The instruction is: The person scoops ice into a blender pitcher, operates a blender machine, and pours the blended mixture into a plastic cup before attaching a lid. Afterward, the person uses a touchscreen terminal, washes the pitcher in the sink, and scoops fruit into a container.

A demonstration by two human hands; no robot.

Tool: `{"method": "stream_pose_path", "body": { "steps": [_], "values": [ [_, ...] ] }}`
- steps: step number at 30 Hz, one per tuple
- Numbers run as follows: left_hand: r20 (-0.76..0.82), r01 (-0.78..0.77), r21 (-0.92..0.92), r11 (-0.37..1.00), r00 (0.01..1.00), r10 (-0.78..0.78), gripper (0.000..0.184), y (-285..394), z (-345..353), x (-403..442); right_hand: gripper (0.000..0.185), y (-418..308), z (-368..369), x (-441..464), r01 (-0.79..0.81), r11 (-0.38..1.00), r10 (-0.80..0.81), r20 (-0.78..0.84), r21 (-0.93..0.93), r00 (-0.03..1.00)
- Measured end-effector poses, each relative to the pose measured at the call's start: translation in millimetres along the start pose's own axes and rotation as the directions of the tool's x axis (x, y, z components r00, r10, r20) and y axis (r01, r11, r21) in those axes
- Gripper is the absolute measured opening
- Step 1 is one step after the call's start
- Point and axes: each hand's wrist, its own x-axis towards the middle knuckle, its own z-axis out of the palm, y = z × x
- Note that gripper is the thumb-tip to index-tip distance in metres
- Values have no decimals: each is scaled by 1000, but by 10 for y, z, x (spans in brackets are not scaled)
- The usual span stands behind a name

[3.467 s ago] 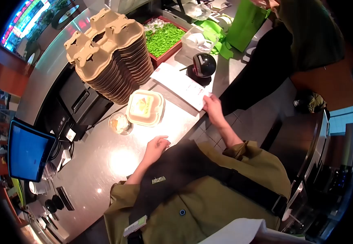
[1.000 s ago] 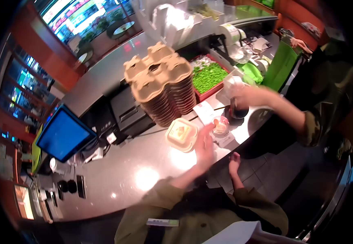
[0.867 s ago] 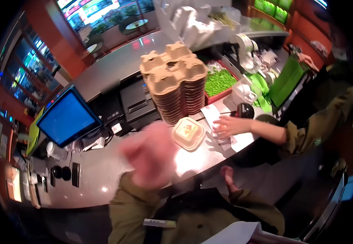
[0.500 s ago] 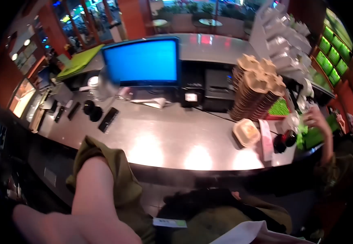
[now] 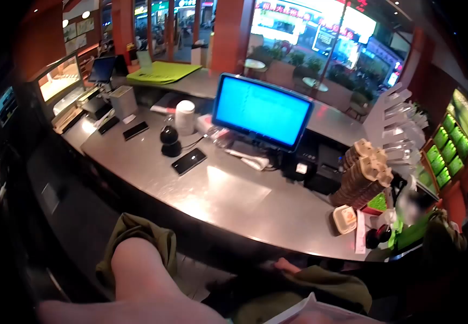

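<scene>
My left hand is raised very close to the camera along the bottom edge. Its wrist and forearm come out of a rolled olive sleeve, and the fingers are out of frame. Below the counter, a small patch of skin beside the other olive sleeve looks like my right hand; its fingers cannot be made out. A white folded edge shows at the bottom, too cropped to name. Nearest ahead is the metal counter, with a black phone lying on it beside a round black device.
A blue-lit monitor stands mid-counter. To its right are stacked cardboard cup carriers and a small lidded box. White cups and a green mat are left. Another person's sleeve shows at right.
The view has swung left and up, so the counter appears tilted and more street shows. My left hand stays near the camera. The other person's hand at right is no longer clearly visible.
</scene>
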Motion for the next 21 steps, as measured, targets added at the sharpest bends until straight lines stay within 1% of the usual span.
{"method": "stream_pose_path", "body": {
  "steps": [1,3,5,7,8,9,11,12,13,14,15,16,17,18,19,20,21],
  "values": [
    [14,13,25,1000,1000,-14,7,45,-64,20,32,-91,-14,-21,75,997,-76,61,17,995],
    [56,49,65,997,997,-52,7,109,-185,108,36,-284,-124,-16,240,970,-242,188,36,952],
    [78,145,127,981,985,-155,7,107,-315,235,38,-1371,-950,-470,213,962,-257,299,171,919],
    [99,286,190,939,946,-308,7,43,-442,375,38,-1794,-1170,-289,160,877,-306,271,453,912],
    [105,355,226,907,917,-385,7,19,-510,452,38,-2085,-1369,-242,285,852,-393,176,440,902],
    [97,418,263,870,885,-455,8,11,-569,515,38,-2319,-1594,-240,410,826,-471,75,387,879],
    [78,541,322,777,803,-591,8,-6,-703,621,37,-2622,-1907,-42,574,749,-605,-10,331,796],
    [72,592,338,731,758,-648,8,-8,-761,656,39,-2795,-2184,-19,487,741,-574,60,463,817],
    [58,639,351,685,715,-697,8,-51,-812,664,36,-2904,-2405,199,729,662,-719,-131,175,683],
    [38,679,369,635,672,-740,8,-85,-878,700,29,-2987,-2636,376,687,713,-665,-176,141,726],
    [19,709,388,589,633,-774,8,-158,-923,709,21,-3009,-2816,695,685,720,-626,-321,112,711],
    [7,726,401,558,607,-795,8,-233,-951,742,19,-3182,-3139,660,692,716,-575,-490,86,655],
    [1,734,409,541,593,-805,8,-316,-987,775,25,-3316,-3424,650,688,724,-530,-681,-54,505],
    [6,731,407,548,597,-802,8,-412,-1001,776,34,-3376,-3655,856,696,699,-484,-827,-168,287],
    [18,712,390,584,629,-777,9,-504,-1021,711,38,-3414,-3920,978,576,792,-433,-852,-204,295],
    [16,687,375,622,666,-746,9,-608,-1040,674,40,-3464,-4151,1120,486,849,-383,-876,-209,292],
    [87,570,328,753,776,-625,13,-805,-1011,485,45,-3529,-4350,1213,390,887,-363,-896,-248,254]
  ]
}}
